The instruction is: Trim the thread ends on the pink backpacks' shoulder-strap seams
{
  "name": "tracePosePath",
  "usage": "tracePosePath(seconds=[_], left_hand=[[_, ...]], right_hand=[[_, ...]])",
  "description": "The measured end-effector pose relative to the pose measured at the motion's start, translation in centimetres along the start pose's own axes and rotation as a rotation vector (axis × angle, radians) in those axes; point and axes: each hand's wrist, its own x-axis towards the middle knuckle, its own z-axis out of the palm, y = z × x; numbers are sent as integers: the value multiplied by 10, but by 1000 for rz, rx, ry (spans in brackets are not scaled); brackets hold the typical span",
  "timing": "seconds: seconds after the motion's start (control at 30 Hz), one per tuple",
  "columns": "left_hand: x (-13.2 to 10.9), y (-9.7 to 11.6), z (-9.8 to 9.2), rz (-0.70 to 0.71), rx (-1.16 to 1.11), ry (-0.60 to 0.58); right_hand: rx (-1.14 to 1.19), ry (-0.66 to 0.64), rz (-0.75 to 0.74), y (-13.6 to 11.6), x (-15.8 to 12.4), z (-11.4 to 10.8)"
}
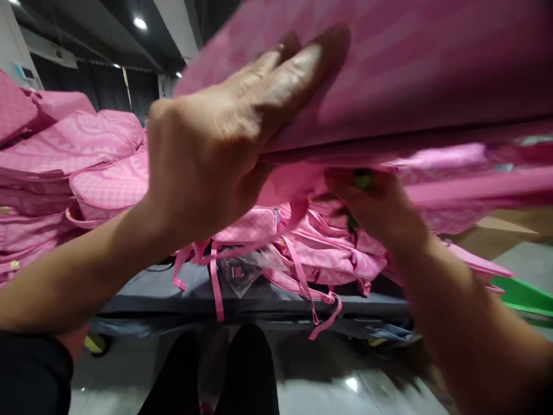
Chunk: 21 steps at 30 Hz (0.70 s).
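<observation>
A large pink checked fabric piece [410, 63], likely a bag panel, is raised close to the camera and fills the upper right. My left hand [216, 144] grips its lower edge, fingers flat on the top face and thumb underneath. My right hand [371, 202] reaches under the same edge with fingers curled. A small green thing [363, 180] shows at its fingertips, too blurred to name. Both hands are smeared by motion.
Pink bags with dangling straps [311, 242] lie heaped on a grey table [181, 294]. More pink bags are stacked at the left [52, 173]. A clear plastic packet [239, 271] lies among the straps. A green object [522, 297] sits at the right. My dark legs [233, 374] show below.
</observation>
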Motion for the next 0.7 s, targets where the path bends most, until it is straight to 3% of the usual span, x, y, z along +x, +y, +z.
tracePosePath(seconds=[0.03, 0.07, 0.13, 0.2, 0.3, 0.4, 0.47, 0.53, 0.6, 0.7], left_hand=[[4, -5, 21, 11, 32, 47], [4, -11, 48, 4, 43, 70], [-2, -25, 114, -57, -4, 40], [-18, -40, 187, -60, -90, -105], [-57, -49, 283, -168, -137, -473], [-108, -36, 345, -238, -134, -633], [-137, -21, 364, -279, -119, -685], [-157, -11, 368, -282, -110, -725], [-168, -14, 356, -243, -111, -758], [-179, -50, 314, -243, -52, -776]], right_hand=[[116, 37, 77, -4, 21, 14], [183, -5, 123, -6, 33, 29], [201, -187, 179, 0, 31, 57], [106, -332, 170, 20, 2, 79], [28, -551, 117, 66, -56, 94], [-25, -662, 294, 109, -93, 92], [-66, -701, 398, 131, -103, 90], [-84, -719, 439, 145, -105, 89], [-66, -729, 445, 155, -107, 93], [-8, -764, 432, 167, -113, 104]])
